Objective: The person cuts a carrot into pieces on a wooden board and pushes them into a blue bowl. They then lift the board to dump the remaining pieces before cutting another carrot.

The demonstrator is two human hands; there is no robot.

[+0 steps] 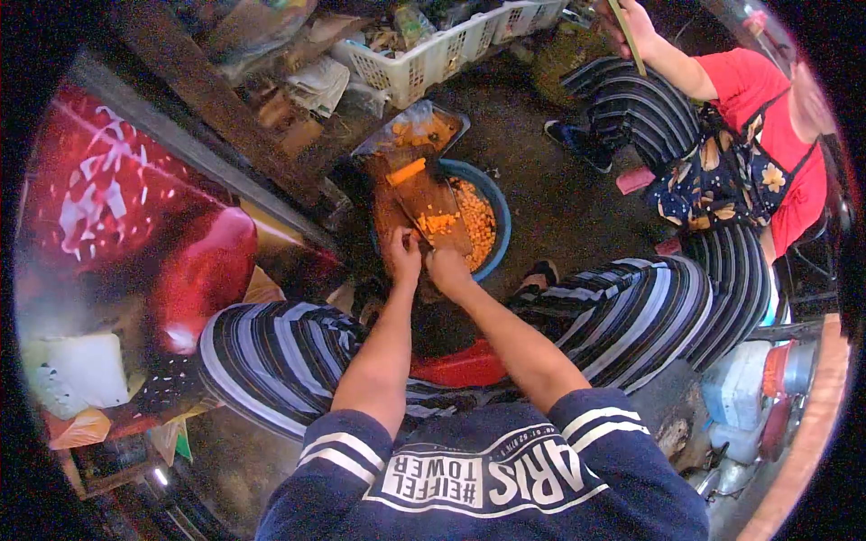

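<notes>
A brown wooden cutting board (390, 215) rests across a blue basin (502, 216), which holds many small diced carrot pieces (476, 221). My right hand (448, 269) is closed around the handle of a knife (414, 219), its thin blade slanting up and left over the board. Beside the blade, my left hand (402, 254) is at the board's near left, fingers bent together close to the knife; what they hold, if anything, is too small to make out. Cut carrot dice (438, 223) lie right of the blade. Farther up the board is a longer carrot piece (406, 171).
Just beyond the board sits a clear tray (458, 123) with orange pieces. A white plastic crate (410, 77) stands behind it. At right, another person in a red shirt (735, 86) sits holding a long thin greenish item (627, 36). Plastic containers (738, 383) stand at lower right.
</notes>
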